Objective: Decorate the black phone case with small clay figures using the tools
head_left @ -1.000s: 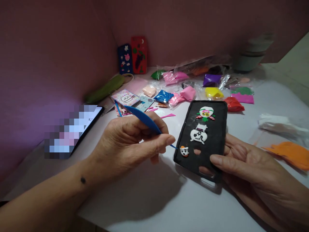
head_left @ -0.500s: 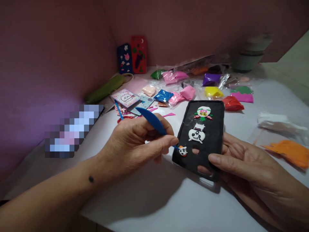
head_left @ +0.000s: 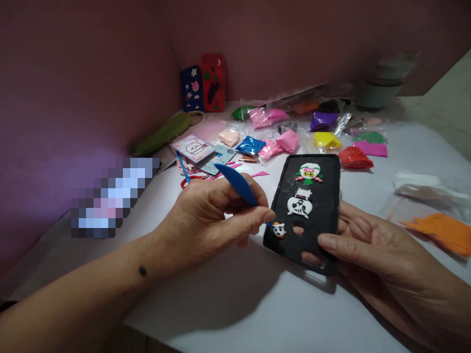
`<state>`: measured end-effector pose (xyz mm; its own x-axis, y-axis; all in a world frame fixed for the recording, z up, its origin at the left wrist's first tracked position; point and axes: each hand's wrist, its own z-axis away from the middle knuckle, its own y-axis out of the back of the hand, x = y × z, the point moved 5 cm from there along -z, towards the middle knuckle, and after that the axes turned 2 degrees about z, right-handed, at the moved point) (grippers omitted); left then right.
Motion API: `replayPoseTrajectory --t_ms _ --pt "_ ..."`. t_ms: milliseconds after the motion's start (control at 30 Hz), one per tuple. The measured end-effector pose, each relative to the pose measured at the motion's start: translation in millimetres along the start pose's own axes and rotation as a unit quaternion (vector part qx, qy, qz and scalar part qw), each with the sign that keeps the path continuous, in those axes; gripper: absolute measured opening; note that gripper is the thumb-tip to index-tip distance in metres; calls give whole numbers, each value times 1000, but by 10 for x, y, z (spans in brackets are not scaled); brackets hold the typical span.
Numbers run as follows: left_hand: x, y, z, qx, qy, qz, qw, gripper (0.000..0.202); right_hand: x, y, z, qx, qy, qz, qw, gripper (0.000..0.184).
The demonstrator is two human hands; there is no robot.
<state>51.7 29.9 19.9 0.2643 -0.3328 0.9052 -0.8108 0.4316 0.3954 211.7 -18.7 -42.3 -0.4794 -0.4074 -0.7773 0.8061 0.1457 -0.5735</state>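
My left hand [head_left: 224,211] pinches a blue clay modelling tool [head_left: 237,184], its broad blade pointing up and its thin tip down at the phone case. That tip meets or nearly meets a small white-and-orange clay figure [head_left: 279,230] near the case's lower left corner. My right hand [head_left: 368,245] grips the black phone case [head_left: 281,201] by its right edge, thumb on the front and fingers behind. Higher up on the case sit a white clay figure with a black-lined face [head_left: 299,206] and another with green and pink parts [head_left: 309,172]. Two holes show near the case's lower end.
Bagged clay in several colours lies behind, including a blue packet [head_left: 250,145] and a red packet [head_left: 355,158]. Orange clay [head_left: 441,233] is at right. Two decorated cases, blue [head_left: 192,90] and red [head_left: 213,83], lean on the wall. A blurred-out screen [head_left: 117,198] stands left.
The view shifts very slightly. My left hand and the blue tool sit a little further right and lower; the case stays almost still in my right hand.
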Motion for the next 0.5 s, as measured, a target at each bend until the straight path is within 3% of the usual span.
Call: replayPoseTrajectory --t_ms 167,500 --pt "5 -6 -7 -6 -45 -28 999 9 -2 -2 -22 -1 1 0 1000 30" --pt "31 -15 -7 -15 -66 -58 996 9 -16 13 -12 15 0 13 1000 28"
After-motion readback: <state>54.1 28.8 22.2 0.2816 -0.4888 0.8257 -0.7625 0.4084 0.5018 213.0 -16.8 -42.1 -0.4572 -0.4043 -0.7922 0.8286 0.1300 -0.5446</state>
